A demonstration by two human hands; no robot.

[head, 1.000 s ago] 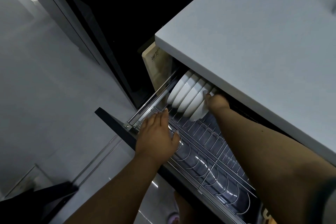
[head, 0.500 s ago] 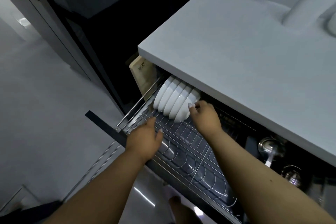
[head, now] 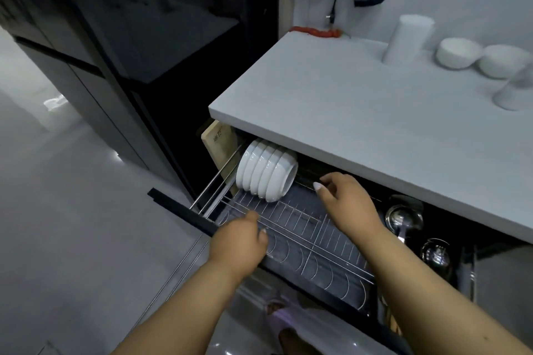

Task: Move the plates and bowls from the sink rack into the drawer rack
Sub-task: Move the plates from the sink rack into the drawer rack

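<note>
Head view: the drawer rack point(head: 302, 228) is standing pulled out beneath the grey tabletop point(head: 360, 130). A row of white bowls point(head: 266, 171) is sitting on edge at the far left end of the drawer rack, partly under the tabletop lip. The right hand point(head: 350, 204) is hovering over the wire tines just right of the bowls, its grip released, fingers loosely extended and touching nothing. The left hand point(head: 239, 242) is resting at the near front edge of the drawer rack, fingers curled; whether its grip is grasping the rail cannot be determined. Further white bowls point(head: 458, 57) are standing upside down at the far right of the tabletop, beside a white cylinder point(head: 408, 39). Metal ladles point(head: 403, 220) are lying in the compartment to the right.
</note>
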